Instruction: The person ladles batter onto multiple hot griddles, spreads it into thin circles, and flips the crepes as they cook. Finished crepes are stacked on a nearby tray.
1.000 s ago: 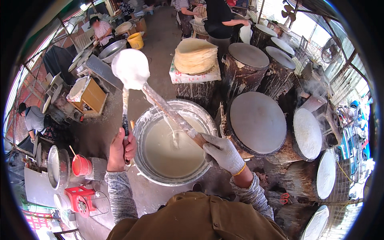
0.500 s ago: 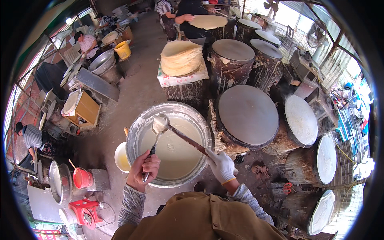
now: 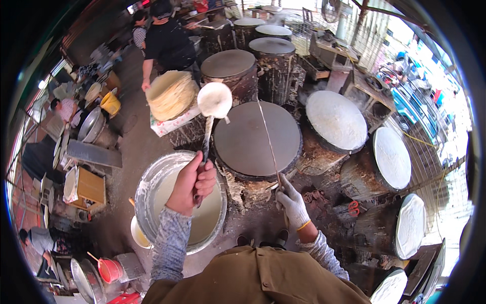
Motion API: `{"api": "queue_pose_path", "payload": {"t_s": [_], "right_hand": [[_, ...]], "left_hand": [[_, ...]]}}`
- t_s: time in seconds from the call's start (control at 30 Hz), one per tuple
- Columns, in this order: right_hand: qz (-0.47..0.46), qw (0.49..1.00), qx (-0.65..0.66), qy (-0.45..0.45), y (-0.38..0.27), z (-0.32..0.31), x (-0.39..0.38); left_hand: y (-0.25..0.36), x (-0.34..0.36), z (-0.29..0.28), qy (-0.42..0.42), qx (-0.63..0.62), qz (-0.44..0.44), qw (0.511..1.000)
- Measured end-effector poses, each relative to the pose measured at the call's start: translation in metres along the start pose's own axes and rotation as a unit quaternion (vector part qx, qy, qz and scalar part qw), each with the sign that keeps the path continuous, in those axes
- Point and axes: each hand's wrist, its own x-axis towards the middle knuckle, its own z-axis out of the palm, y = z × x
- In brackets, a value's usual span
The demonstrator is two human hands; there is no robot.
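Note:
My bare left hand (image 3: 190, 183) is closed round the handle of a ladle (image 3: 214, 100). Pale batter fills the ladle's bowl, raised near the far left rim of a bare round grey griddle (image 3: 257, 139). In a white glove with an orange cuff, my right hand (image 3: 292, 201) grips a long, flat wooden stick (image 3: 269, 137), seen nearly edge-on and pointing away over the griddle. Below my left hand stands a wide metal basin (image 3: 142, 202) of the same pale batter, partly hidden by my forearm.
Round griddles on drums curve along the right, some covered with white sheets (image 3: 336, 120). Ahead on the left is a stack of thin round flatbreads (image 3: 173, 96), with a person in black (image 3: 169, 45) beside it. Other people work at far left near a yellow bucket (image 3: 110, 103).
The ladle, now full, has moved from over the basin up and right toward the griddle. The stick has left the ladle and swung over the griddle. My view has shifted right.

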Motion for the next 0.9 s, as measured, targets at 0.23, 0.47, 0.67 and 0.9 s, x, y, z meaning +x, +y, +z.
{"api": "queue_pose_path", "payload": {"t_s": [0.23,0.47,0.67,0.9], "right_hand": [[0.008,0.994,0.026,0.105,-0.019,-0.061,0.027],[-0.161,0.898,-0.355,0.204,0.043,-0.08,0.04],[-0.115,0.846,-0.499,0.147,0.028,-0.066,0.064],[-0.08,0.747,-0.653,0.09,0.01,-0.081,0.096]], "left_hand": [[-0.074,0.187,0.003,0.127,0.308,0.057,0.941],[-0.127,0.248,-0.016,0.341,0.614,0.301,0.645],[-0.113,0.242,-0.021,0.417,0.625,0.293,0.591],[-0.059,0.212,-0.019,0.437,0.604,0.362,0.559]]}}
